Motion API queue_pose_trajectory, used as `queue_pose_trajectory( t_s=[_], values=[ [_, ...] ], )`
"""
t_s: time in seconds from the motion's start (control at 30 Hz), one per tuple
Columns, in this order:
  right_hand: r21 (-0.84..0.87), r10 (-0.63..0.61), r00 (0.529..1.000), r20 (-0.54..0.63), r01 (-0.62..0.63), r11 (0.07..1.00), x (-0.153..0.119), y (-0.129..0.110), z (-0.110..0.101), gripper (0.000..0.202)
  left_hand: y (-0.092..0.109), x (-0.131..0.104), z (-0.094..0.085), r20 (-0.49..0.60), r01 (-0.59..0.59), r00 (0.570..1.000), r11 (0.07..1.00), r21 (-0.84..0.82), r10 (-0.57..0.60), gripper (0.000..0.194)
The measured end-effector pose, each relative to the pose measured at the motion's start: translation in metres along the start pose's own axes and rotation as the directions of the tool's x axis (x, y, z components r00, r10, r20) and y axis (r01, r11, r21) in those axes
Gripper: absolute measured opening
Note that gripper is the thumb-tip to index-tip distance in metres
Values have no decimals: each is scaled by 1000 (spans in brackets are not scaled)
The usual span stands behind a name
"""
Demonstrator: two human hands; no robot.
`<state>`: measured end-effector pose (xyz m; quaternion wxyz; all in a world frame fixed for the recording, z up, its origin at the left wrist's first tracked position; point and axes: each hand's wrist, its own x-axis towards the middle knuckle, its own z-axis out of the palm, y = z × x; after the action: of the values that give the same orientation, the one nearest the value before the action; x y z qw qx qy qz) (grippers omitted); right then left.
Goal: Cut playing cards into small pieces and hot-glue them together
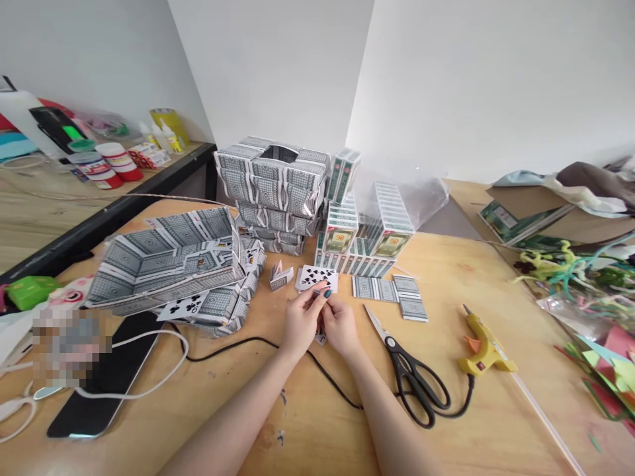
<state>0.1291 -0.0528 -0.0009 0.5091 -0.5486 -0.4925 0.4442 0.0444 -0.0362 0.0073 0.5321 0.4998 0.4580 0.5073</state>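
Observation:
Close together at the middle of the table, my left hand (301,322) and my right hand (339,325) are closed on a playing card (320,338). Only its lower part shows below the fingers; the rest is hidden. Just beyond them lies a small stack of playing cards (325,274) with a spade card face up on top. To its left stands a little bundle of folded cards (280,276). On the right, patterned card pieces (374,288) lie back side up, one strip across and one turned upright.
Black-handled scissors (414,380) and a yellow glue gun (485,350) lie on the right. A tray made of cards (163,261) and a phone (112,373) are left. Behind stand a card-covered box (275,188) and stacked card packs (354,254). A black cable (248,340) crosses the table.

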Motion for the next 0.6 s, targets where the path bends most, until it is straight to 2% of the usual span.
queue_pose_trajectory(
  t_s=[0.1, 0.3, 0.43, 0.5, 0.6],
  values=[
    [-8, 4, 1000, 5, -4, 1000, 0, -1, 0, 29, -2, 0, 0, -1, -4, 1000, 1000, -15, 4, 30],
    [-109, -54, 998, -16, 52, 993, -2, -3, 0, 29, -2, -4, 3, -72, -30, 997, 1000, 0, 30, 28],
    [-68, -50, 999, -13, 49, 996, -3, -5, 1, 32, 0, -4, 3, -83, -20, 996, 1000, -11, 19, 27],
    [-16, -25, 1000, 9, 25, 1000, -3, -4, 2, 33, 0, -3, 3, -97, 13, 995, 999, -31, -16, 26],
    [69, 20, 998, 64, -24, 997, 0, -2, 0, 36, 0, -2, 4, -81, 127, 987, 987, -100, -136, 31]
  ],
)
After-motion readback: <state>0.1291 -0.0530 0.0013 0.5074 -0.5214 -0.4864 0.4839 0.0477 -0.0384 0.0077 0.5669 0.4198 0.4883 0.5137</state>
